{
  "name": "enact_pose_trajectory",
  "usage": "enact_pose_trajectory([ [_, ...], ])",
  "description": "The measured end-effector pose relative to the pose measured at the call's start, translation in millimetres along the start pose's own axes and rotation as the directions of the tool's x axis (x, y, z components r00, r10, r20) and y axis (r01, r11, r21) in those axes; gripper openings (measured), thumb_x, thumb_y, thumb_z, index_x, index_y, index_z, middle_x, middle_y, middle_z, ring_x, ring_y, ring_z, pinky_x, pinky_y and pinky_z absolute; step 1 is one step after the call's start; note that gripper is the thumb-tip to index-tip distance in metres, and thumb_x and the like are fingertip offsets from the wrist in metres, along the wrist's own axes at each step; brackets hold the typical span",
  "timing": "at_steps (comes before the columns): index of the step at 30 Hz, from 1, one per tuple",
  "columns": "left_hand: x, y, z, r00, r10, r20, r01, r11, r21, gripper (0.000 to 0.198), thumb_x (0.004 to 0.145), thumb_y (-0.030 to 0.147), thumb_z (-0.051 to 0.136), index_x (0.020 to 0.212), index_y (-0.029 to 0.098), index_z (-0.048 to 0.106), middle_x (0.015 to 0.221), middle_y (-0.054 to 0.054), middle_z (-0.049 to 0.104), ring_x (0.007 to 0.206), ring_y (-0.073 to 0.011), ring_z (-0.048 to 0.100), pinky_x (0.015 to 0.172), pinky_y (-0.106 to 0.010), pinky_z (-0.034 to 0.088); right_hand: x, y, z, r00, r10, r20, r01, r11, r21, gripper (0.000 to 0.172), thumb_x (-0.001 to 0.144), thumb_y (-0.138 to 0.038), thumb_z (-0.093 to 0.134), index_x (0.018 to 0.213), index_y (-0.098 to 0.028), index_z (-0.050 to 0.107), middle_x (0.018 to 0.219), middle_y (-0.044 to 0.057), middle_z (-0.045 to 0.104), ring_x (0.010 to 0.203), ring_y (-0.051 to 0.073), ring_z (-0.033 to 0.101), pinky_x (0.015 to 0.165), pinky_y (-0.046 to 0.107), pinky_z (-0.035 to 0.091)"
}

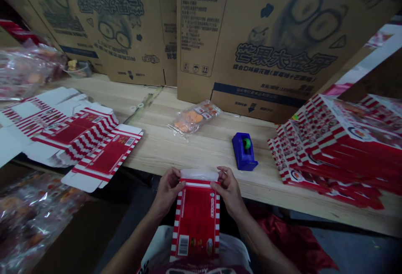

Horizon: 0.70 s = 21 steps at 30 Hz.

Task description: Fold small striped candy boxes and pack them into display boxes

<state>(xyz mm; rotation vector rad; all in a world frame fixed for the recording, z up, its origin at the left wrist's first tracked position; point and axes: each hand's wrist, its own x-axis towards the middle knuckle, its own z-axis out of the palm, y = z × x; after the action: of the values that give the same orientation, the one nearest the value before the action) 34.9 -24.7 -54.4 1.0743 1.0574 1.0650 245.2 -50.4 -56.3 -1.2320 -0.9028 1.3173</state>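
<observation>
Two hands grip one red-and-white striped carton [196, 219], held upright just before the near edge of the desk [201, 144]. Left hand [168, 190] pinches the carton's upper left corner; right hand [229, 190] pinches the upper right corner, fingers closed on the white top flap. Carton's barcode panel faces the camera, lower end over the person's lap.

Beyond the carton, on the desk: a blue tape dispenser [244, 151] to the right, a clear snack bag [194, 117] straight ahead. Further right of the carton, a stack of flat cartons [333, 148]. Left of the carton, unfolded carton blanks [84, 140] overhang the desk edge. Behind everything, large cardboard boxes [270, 35] stand along the desk's back.
</observation>
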Motion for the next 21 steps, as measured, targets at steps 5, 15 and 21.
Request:
enact_pose_trajectory([
  [5, -2, 9, -11.4, 0.981, 0.015, 0.193, -0.038, 0.992, 0.117, 0.034, 0.08, 0.036, 0.064, 0.11, 0.02, 0.057, 0.092, -0.004, 0.058, 0.086, -0.0166, 0.059, 0.075, -0.028, 0.049, 3, 2, -6, 0.987, -0.068, 0.144, 0.091, 0.982, -0.163, 0.017, 0.075, -0.037, 0.073, 0.077, -0.021, 0.068, 0.081, 0.002, 0.059, 0.077, 0.018, 0.058, 0.072, 0.03, 0.048],
  [15, 12, 24, -10.6, 0.976, -0.098, 0.195, 0.055, 0.975, 0.214, 0.024, 0.072, 0.036, 0.071, 0.072, 0.013, 0.065, 0.066, -0.001, 0.061, 0.061, -0.0119, 0.054, 0.058, -0.022, 0.041, 13, -17, -8, 0.967, -0.022, 0.252, 0.094, 0.956, -0.277, 0.022, 0.073, -0.04, 0.074, 0.077, -0.019, 0.068, 0.086, 0.006, 0.072, 0.08, 0.021, 0.066, 0.073, 0.032, 0.051],
  [21, 31, 45, -7.0, 0.953, -0.118, 0.28, 0.047, 0.967, 0.249, 0.02, 0.069, 0.033, 0.071, 0.069, 0.013, 0.069, 0.062, -0.002, 0.064, 0.058, -0.0127, 0.054, 0.055, -0.022, 0.041, 33, -41, -6, 0.953, 0.076, 0.294, 0.003, 0.965, -0.261, 0.019, 0.067, -0.033, 0.077, 0.074, -0.018, 0.067, 0.065, 0.0, 0.069, 0.055, 0.014, 0.059, 0.052, 0.024, 0.043],
])
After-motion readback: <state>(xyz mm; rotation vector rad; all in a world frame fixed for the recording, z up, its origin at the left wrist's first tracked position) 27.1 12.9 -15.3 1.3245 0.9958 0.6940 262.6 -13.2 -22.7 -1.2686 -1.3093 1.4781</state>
